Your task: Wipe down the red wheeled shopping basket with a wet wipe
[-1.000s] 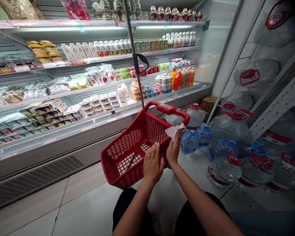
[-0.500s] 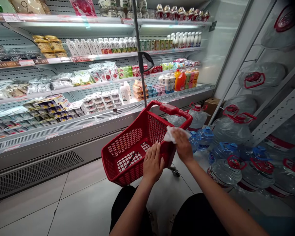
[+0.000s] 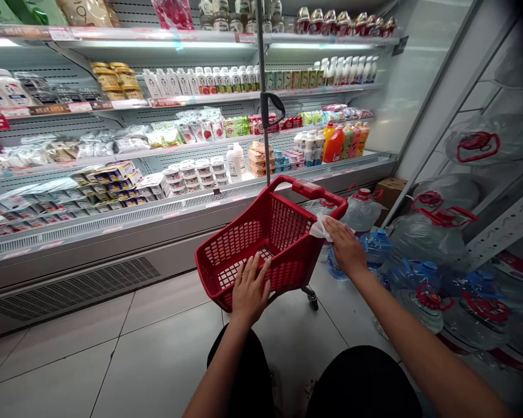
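A red plastic shopping cart (image 3: 283, 244) with lattice sides stands in front of me, its handle (image 3: 309, 189) toward the upper right. My left hand (image 3: 249, 290) rests on the near rim of the basket, fingers stretched out and holding nothing. At the right rear corner below the handle, my right hand (image 3: 346, 247) presses a crumpled white cloth or tissue (image 3: 321, 227) against the red plastic. Its fingers are held together over the white piece, which sticks out past the fingertips.
An open refrigerated display (image 3: 192, 203) with dairy tubs, bottles and packets runs behind the cart. A glass door edge with a black handle (image 3: 272, 110) stands upright there. Large water jugs (image 3: 418, 232) crowd the right side. Pale floor tiles (image 3: 165, 342) lie below.
My left hand has moved left along the cart's near rim, its fingers more spread. My right hand and the white piece have shifted slightly right, staying on the rear corner. The view has turned left.
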`<state>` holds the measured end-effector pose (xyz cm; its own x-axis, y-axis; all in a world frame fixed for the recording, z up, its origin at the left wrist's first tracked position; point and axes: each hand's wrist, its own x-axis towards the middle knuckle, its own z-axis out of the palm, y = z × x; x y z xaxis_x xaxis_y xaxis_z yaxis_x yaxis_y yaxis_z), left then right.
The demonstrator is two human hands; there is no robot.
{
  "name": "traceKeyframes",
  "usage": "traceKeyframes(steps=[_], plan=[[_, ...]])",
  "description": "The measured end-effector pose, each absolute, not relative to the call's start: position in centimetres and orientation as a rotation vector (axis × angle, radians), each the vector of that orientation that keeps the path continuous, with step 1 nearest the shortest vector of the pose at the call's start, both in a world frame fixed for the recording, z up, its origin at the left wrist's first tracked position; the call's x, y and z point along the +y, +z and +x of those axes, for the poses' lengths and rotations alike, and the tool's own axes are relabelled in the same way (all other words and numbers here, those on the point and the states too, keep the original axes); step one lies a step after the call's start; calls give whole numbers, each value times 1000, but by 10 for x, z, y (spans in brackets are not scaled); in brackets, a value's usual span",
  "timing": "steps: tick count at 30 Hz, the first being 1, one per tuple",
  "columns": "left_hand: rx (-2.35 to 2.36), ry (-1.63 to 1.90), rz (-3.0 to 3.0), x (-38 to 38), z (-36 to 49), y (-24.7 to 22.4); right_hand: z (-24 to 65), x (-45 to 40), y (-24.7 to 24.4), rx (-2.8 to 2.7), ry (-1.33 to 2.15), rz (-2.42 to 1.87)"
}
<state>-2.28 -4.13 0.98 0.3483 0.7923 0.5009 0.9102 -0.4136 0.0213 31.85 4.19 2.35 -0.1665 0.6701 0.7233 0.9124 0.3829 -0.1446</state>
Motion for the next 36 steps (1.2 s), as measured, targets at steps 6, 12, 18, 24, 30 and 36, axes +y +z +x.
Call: traceKeyframes(steps=[6,12,18,24,30,36], plan=[[-1602,-643,-2331,-45,-25,2,205,28,-8,-2124,-246,-1185],[-1542,-650,-2385,-39,-49,2,170,23,-13,-2324,-179,-986],[-1680,-565,-2317,-42,-106,-1,245,73,5,-2133,-227,-1197],[-1740,-646,-2285,-43,-78,-12,191,49,-17,-2135,-176,-1166],[-1609,-691,-2385,-49,-46,-13,132,-18,-31,-2325,-113,-984],[-1384,-458,-2601,-28,-87,2,192,-4,-23,-2316,-61,-1030]])
